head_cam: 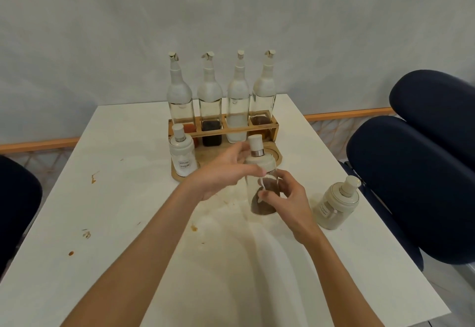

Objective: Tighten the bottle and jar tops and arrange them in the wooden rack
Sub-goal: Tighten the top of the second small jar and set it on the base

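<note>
A glass jar of brown powder (264,206) with a cream lid and knob stands in front of the wooden rack (223,134). My left hand (226,172) wraps the jar's lid from the left. My right hand (288,198) grips the jar's glass body from the right. Several tall glass bottles (180,100) with cream spouts stand in the rack's back row. A white sugar jar (183,157) sits in the rack's front left recess. The front right recess (273,156) is empty. Another cream-lidded jar (336,203) stands on the table to the right.
The white table (128,198) carries small brown stains at left and centre. Dark blue padded chairs (416,167) stand close to the table's right edge, and another is at the far left. A pale wall lies behind the rack.
</note>
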`<action>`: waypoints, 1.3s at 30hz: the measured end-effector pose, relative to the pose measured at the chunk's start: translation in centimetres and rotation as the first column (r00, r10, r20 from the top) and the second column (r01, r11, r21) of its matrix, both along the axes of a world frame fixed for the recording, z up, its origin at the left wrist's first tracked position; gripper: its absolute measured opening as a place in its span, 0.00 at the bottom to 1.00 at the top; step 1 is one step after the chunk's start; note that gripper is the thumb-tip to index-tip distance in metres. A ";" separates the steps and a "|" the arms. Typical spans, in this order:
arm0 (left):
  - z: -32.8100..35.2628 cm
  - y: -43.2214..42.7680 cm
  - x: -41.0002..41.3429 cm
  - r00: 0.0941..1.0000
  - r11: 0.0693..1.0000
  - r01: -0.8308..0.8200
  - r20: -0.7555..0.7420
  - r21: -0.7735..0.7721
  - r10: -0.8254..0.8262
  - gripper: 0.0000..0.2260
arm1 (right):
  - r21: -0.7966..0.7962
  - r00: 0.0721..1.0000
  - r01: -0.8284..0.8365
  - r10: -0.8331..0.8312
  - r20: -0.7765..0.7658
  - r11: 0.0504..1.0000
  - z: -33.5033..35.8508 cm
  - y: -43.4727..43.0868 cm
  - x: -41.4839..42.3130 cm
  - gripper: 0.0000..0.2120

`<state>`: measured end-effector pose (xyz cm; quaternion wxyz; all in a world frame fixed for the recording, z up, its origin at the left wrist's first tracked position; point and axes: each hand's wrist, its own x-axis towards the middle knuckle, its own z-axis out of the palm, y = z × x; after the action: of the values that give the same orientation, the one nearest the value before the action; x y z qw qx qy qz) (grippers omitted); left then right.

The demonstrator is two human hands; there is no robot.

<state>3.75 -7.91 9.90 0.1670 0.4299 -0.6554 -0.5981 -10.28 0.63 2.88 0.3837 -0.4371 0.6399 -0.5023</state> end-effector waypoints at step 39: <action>-2.5 1.6 -0.2 0.925 0.955 -0.297 -0.252 -0.015 0.284 0.27 | 0.091 0.973 -0.230 0.229 0.022 0.969 1.7 -0.8 1.7 0.29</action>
<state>3.59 -6.32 7.37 0.3453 0.4398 -0.5741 -0.5980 -8.54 -0.14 4.62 0.4626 -0.4869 0.6057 -0.4267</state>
